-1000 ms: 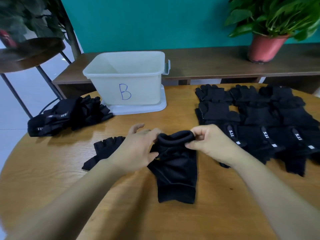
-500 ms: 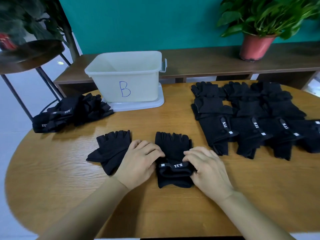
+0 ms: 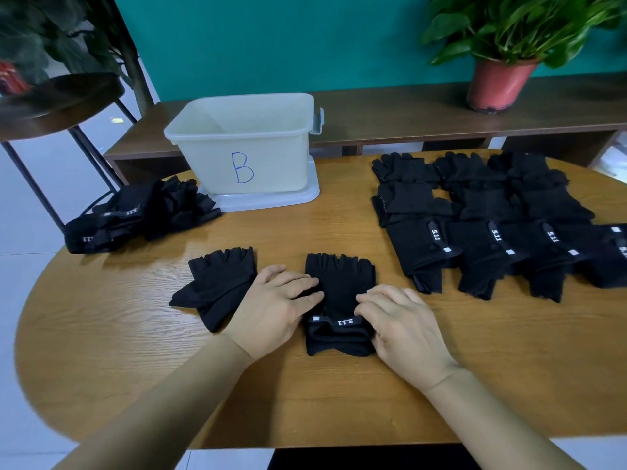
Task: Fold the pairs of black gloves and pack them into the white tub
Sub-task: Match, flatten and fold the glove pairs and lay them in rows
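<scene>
The glove (image 3: 339,293), held up a second ago, now lies folded at centre frame on the tabletop (image 3: 135,351). The left grip (image 3: 274,300) presses it, fingers flat; the right grip (image 3: 400,320) curls onto its cuff (pinching or pressing, I cannot tell). Its mate (image 3: 220,286), just left, likely comes next, before the white tub (image 3: 210,164).

Potted plant (image 3: 498,83) (terracotta pot) on dark bench (image 3: 407,110) behind wooden table (image 3: 135,351).

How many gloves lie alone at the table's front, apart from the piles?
2. One glove is in the middle, with the left hand and right hand on it. The second glove lies flat to its left, partly under the left hand. Another may hide beneath.
</scene>
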Motion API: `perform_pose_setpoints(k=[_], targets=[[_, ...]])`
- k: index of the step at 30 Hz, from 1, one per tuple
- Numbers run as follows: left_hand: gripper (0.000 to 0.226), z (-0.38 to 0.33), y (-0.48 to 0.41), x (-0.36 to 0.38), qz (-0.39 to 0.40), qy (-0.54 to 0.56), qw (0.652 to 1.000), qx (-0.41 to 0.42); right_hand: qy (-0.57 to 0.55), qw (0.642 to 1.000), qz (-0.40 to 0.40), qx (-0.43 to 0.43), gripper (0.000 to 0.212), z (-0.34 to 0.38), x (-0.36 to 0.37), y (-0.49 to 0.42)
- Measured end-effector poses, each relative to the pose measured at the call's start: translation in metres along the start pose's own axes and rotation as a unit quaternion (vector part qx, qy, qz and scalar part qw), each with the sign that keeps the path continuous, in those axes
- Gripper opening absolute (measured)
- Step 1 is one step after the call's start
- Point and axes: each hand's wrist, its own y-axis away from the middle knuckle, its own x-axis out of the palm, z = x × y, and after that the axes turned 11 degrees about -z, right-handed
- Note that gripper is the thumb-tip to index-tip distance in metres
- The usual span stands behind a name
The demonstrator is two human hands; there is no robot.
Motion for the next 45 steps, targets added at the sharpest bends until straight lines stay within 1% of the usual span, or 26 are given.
perform_pose_setpoints(k=[3,5,7,9,10,11,12,13,15,16,17,18,19,21,23,24,27,31,36,38,39,41,43,44,45], targets=[[0.05,0.001,0.003,-0.003,0.021,-0.003,1.0,0.01,-0.004,1.0,0.001,0.012,0.044,-0.003,-0.002,0.002],[0.061,0.005,0.006,-0.009,0.025,0.013,0.999,-0.025,-0.006,0.999,-0.008,0.043,0.037,-0.004,-0.005,0.003],[0.067,0.007,0.004,-0.018,-0.005,0.082,0.989,-0.119,-0.025,0.993,-0.043,0.107,0.031,-0.001,-0.008,-0.002],[0.065,0.002,-0.007,-0.026,-0.043,0.166,0.96,-0.221,-0.06,0.981,-0.083,0.167,0.031,0.007,-0.011,-0.018],[0.061,-0.002,-0.016,-0.026,-0.053,0.202,0.942,-0.261,-0.068,0.977,-0.085,0.181,0.03,0.012,-0.011,-0.029],[0.055,-0.008,-0.025,-0.025,-0.057,0.229,0.927,-0.293,-0.067,0.978,-0.058,0.186,0.03,0.018,-0.01,-0.04],[0.051,-0.015,-0.034,-0.022,-0.054,0.247,0.914,-0.317,-0.057,0.981,0.0,0.185,0.035,0.025,-0.009,-0.049],[0.048,-0.022,-0.041,-0.019,-0.041,0.258,0.906,-0.333,-0.05,0.979,0.072,0.184,0.043,0.03,-0.005,-0.056],[0.048,-0.034,-0.047,-0.006,0.015,0.253,0.906,-0.338,-0.024,0.955,0.223,0.192,0.059,0.038,0.006,-0.058],[0.052,-0.038,-0.046,0.001,0.055,0.232,0.912,-0.334,0.0,0.942,0.273,0.195,0.062,0.039,0.013,-0.054],[0.058,-0.04,-0.042,0.008,0.101,0.196,0.918,-0.329,0.023,0.934,0.298,0.195,0.063,0.039,0.018,-0.05],[0.068,-0.04,-0.038,0.012,0.144,0.151,0.924,-0.321,0.043,0.93,0.31,0.194,0.063,0.038,0.023,-0.045],[0.079,-0.039,-0.033,0.015,0.171,0.11,0.928,-0.311,0.054,0.928,0.312,0.195,0.063,0.036,0.026,-0.042],[0.1,-0.036,-0.027,0.016,0.188,0.054,0.937,-0.29,0.06,0.929,0.304,0.203,0.068,0.034,0.031,-0.038],[0.111,-0.034,-0.025,0.015,0.202,0.017,0.941,-0.27,0.05,0.931,0.29,0.214,0.083,0.033,0.034,-0.035],[0.112,-0.034,-0.026,0.015,0.206,0.006,0.941,-0.268,0.046,0.932,0.286,0.22,0.084,0.032,0.035,-0.034],[0.105,-0.036,-0.029,0.016,0.212,-0.014,0.937,-0.278,0.051,0.923,0.287,0.249,0.069,0.032,0.034,-0.034],[0.106,-0.038,-0.029,0.018,0.214,-0.038,0.929,-0.298,0.071,0.918,0.272,0.28,0.067,0.036,0.031,-0.033],[0.106,-0.044,-0.022,0.014,0.198,-0.068,0.916,-0.343,0.051,0.914,0.23,0.33,0.067,0.035,0.027,-0.026],[0.103,-0.043,-0.016,0.004,0.174,-0.06,0.912,-0.366,-0.026,0.924,0.183,0.334,0.066,0.031,0.019,-0.019],[0.1,-0.042,-0.012,-0.003,0.144,-0.046,0.915,-0.375,-0.075,0.927,0.139,0.339,0.066,0.03,0.013,-0.013],[0.089,-0.041,-0.006,-0.018,0.048,-0.009,0.928,-0.369,-0.142,0.924,0.043,0.352,0.069,0.027,-0.002,-0.002],[0.072,-0.047,-0.001,-0.032,-0.029,0.062,0.944,-0.323,-0.16,0.918,-0.022,0.361,0.074,0.027,-0.014,0.008],[0.063,-0.052,0.002,-0.037,-0.044,0.103,0.951,-0.289,-0.159,0.918,-0.038,0.361,0.073,0.028,-0.017,0.012],[0.055,-0.056,0.006,-0.04,-0.042,0.126,0.959,-0.251,-0.158,0.919,-0.044,0.357,0.069,0.03,-0.019,0.015]])
